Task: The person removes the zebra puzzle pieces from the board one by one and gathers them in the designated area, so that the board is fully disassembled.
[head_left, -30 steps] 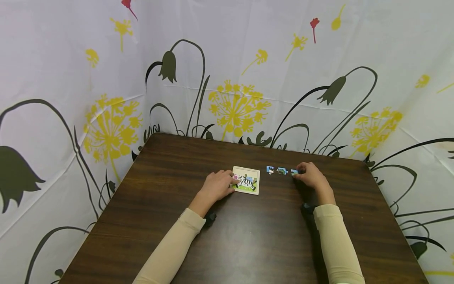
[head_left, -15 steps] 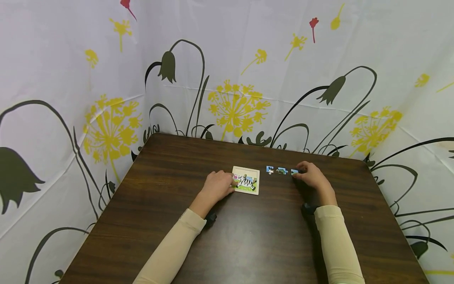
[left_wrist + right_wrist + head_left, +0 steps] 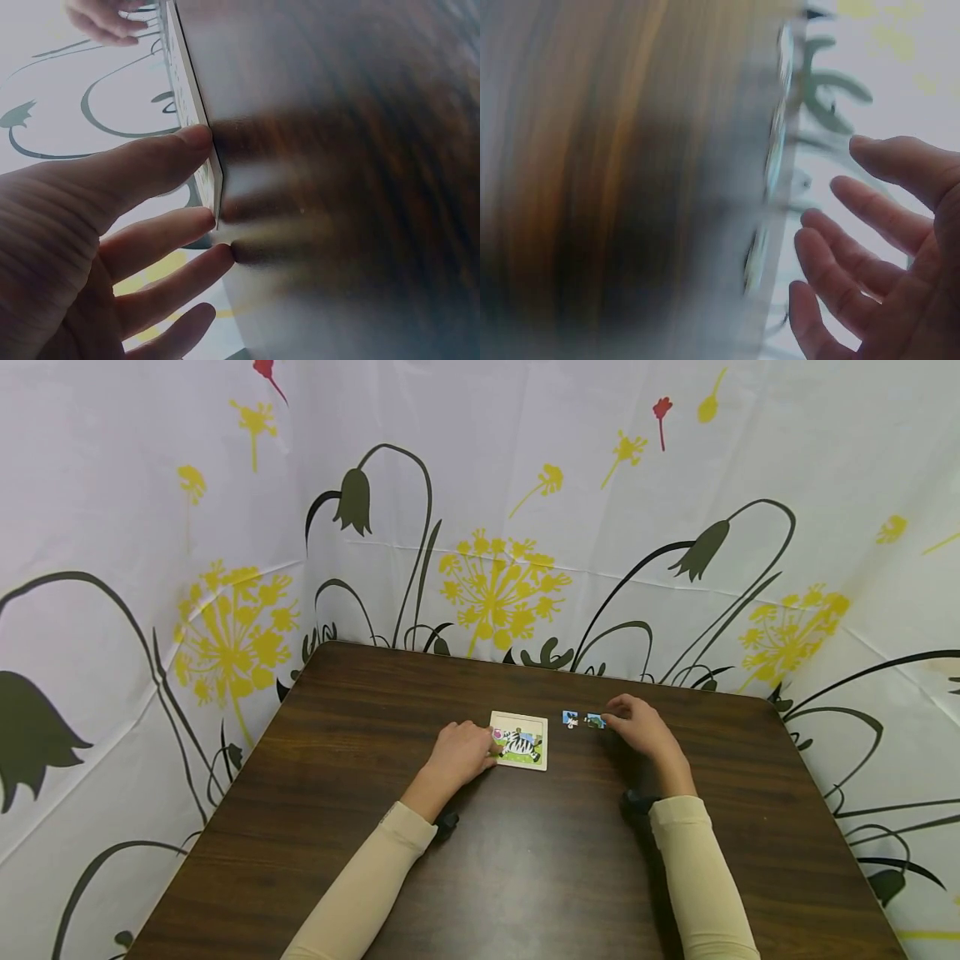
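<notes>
A small square wooden puzzle board (image 3: pixel 521 763) with a zebra picture lies on the table. My left hand (image 3: pixel 459 752) holds it at its near left corner; in the left wrist view the thumb (image 3: pixel 196 137) and index finger touch its edge. My right hand (image 3: pixel 637 725) is over the loose jigsaw pieces at the board's right, thumb and fingers apart with nothing between them. Two pieces show from the head: a zebra-head piece (image 3: pixel 570 719) and a blue-green piece (image 3: pixel 595 721) right at my fingertips. A third piece (image 3: pixel 755 259) shows only edge-on in the right wrist view.
The dark wood table (image 3: pixel 525 860) reaches back to a white curtain (image 3: pixel 480 460) printed with flowers, which also hangs at both sides. A black wrist device (image 3: pixel 447 823) sits under my left wrist, another (image 3: pixel 636 802) under my right.
My right hand has moved left from the rightmost piece toward the middle one, and now covers the rightmost piece from the head view. My left hand stays on the puzzle board.
</notes>
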`<state>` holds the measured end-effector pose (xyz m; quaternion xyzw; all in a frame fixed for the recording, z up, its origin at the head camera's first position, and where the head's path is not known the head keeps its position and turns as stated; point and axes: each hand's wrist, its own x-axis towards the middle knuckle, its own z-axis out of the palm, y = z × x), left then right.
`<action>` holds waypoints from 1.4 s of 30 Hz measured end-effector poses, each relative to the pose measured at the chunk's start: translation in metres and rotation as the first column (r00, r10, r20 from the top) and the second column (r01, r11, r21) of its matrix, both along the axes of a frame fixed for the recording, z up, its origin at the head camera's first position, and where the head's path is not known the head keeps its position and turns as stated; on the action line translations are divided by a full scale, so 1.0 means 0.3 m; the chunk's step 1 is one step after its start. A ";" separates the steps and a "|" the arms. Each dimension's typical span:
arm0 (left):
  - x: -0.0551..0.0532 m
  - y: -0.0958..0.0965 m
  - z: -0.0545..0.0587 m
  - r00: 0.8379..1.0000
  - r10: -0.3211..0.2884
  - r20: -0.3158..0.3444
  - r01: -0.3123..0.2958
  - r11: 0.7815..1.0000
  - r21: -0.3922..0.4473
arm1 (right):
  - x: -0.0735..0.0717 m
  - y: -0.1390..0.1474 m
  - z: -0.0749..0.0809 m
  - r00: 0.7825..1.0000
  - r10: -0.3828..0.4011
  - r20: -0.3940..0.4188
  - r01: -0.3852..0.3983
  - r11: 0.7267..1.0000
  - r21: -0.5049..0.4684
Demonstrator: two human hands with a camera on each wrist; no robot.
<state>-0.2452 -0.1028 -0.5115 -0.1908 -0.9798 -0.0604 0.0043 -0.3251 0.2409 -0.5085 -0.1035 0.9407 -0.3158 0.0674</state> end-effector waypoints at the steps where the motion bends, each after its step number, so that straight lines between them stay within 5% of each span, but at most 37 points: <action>1: 0.000 -0.001 0.000 1.000 0.000 -0.001 0.000 1.000 0.000 | 0.001 -0.025 0.001 1.000 0.011 -0.003 -0.011 1.000 -0.013; 13: -0.004 0.009 0.007 1.000 0.016 0.013 -0.016 1.000 -0.024 | 0.012 -0.365 -0.016 0.962 0.271 0.017 -0.267 0.957 -0.115; 18: -0.008 0.019 0.000 1.000 0.007 0.003 -0.007 0.999 -0.040 | 0.014 -0.452 -0.034 0.947 0.316 0.064 -0.307 0.944 -0.119; 42: 0.006 0.005 -0.003 1.000 0.014 0.018 -0.013 0.998 -0.056 | 0.015 -0.557 -0.066 0.922 0.359 0.143 -0.340 0.929 -0.144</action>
